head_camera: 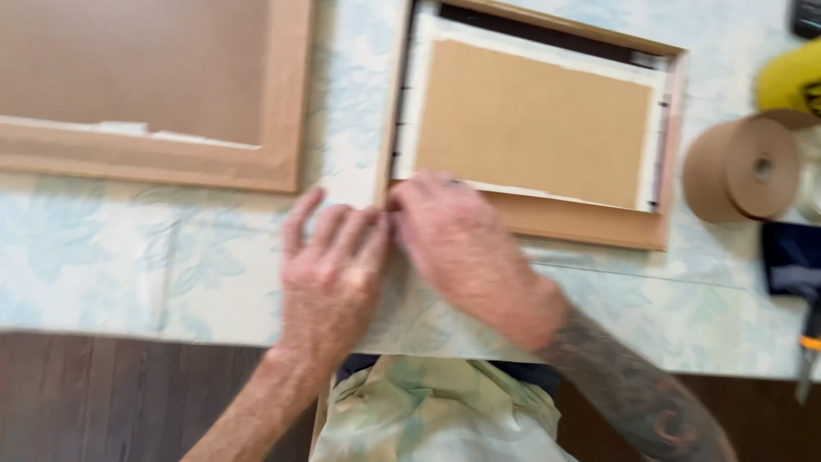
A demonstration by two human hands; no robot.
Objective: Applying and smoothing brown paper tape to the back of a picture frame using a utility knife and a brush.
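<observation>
- Both hands lie flat, fingers spread, gripping nothing: left hand (pixel 329 274) on the floral tablecloth (pixel 128 257), right hand (pixel 457 244) pressing the near-left corner of the face-down wooden picture frame (pixel 581 224).
- Judged step: seating or aligning that corner; next calls for steady pressure along the rail.
- Frame's long axis runs left-right, tilted slightly, backing board (pixel 534 120) upward.
- Right of the hands: brown paper tape roll (pixel 744 168); far left, second frame (pixel 286 103).
</observation>
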